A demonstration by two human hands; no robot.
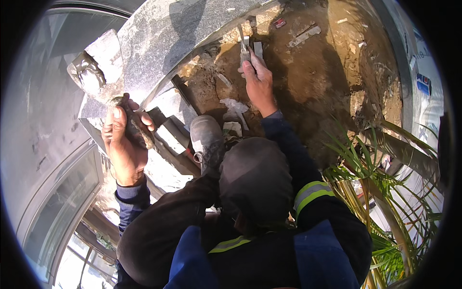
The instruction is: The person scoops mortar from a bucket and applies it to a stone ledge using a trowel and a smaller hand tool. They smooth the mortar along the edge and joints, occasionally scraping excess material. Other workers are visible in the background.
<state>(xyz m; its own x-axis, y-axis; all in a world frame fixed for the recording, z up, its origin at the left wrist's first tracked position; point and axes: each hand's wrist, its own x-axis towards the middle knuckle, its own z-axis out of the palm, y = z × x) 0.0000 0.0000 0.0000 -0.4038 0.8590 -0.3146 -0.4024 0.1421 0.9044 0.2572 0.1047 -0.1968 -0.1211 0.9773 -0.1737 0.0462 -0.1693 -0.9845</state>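
Note:
On the left, my left hand (126, 147) is closed around the dark, worn handle of a trowel (113, 58). The trowel's broad blade points away from me, and a lump of wet grey paste (90, 76) lies on it. Further off, in the middle, my right hand (260, 85) grips a narrow tool (242, 39) with a thin blade and a pale handle. That blade points away, close to the lower edge of a speckled grey stone slab (153, 36). Exactly what kind of tool it is, I cannot tell.
Bare brown soil (303, 82) with scattered rubble fills the bed beyond my legs. My dusty shoe (207, 134) stands near broken pale blocks (172, 137). Palm fronds (361, 166) rise on the right. A grey metal-framed panel (60, 188) stands at left.

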